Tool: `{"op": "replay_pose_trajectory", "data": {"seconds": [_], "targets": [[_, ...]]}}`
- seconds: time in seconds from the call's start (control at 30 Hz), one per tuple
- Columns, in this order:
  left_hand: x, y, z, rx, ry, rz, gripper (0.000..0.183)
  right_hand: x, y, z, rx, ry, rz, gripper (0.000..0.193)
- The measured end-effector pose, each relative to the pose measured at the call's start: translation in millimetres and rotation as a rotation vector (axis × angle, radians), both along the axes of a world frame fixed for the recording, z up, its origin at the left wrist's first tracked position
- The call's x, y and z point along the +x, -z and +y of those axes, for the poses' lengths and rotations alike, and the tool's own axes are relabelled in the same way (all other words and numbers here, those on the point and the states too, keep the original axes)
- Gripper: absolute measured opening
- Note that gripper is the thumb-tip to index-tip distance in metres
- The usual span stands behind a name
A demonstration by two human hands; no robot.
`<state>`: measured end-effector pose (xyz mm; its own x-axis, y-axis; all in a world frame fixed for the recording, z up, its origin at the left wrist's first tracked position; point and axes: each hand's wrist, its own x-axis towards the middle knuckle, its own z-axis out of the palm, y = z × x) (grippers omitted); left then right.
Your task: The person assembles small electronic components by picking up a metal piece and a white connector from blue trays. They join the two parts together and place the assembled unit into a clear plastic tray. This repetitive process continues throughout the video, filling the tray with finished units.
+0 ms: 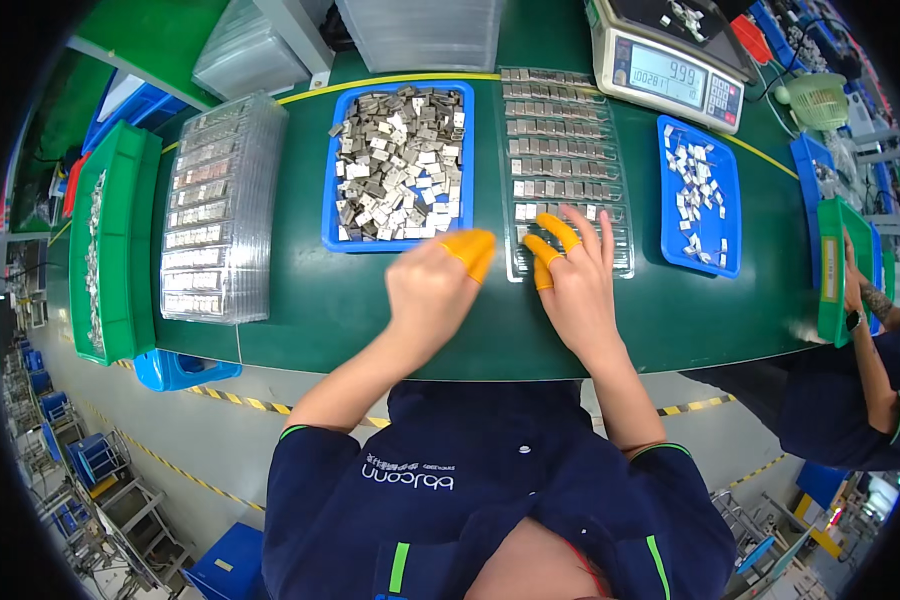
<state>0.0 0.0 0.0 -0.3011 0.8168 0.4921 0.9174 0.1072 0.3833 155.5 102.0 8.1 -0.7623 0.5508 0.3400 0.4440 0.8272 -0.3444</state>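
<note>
Row-filling looked in hand: left hand (432,285) bunched (gripping or not, I couldn't tell), right hand (578,290) loosely splayed over the one-o'clock tray (620,238), parts (400,165) at eleven, neat seating seemingly needed next.

I see bare green tabletop (300,290) between the stacked blister trays (220,210) and heaped blue tray (330,220); 1 white post (298,38) blocks the far end.

The scale display (667,72) shows digits (682,73); the navy shirt (590,480) bears white lettering (407,475).
</note>
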Motion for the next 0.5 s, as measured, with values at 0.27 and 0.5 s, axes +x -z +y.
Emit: {"op": "replay_pose_trajectory", "data": {"seconds": [0.27, 0.5], "targets": [[-68.0, -14.4, 21.3, -0.149, -0.224, 0.048, 0.024, 8.3, -9.5, 4.7, -0.014, 0.126, 0.094, 0.025], [-67.3, 23.4, 36.9, -0.246, -0.232, 0.185, 0.034, 92.2, 14.2, 126.2, 0.309, 0.687, 0.072, 0.032]]}}
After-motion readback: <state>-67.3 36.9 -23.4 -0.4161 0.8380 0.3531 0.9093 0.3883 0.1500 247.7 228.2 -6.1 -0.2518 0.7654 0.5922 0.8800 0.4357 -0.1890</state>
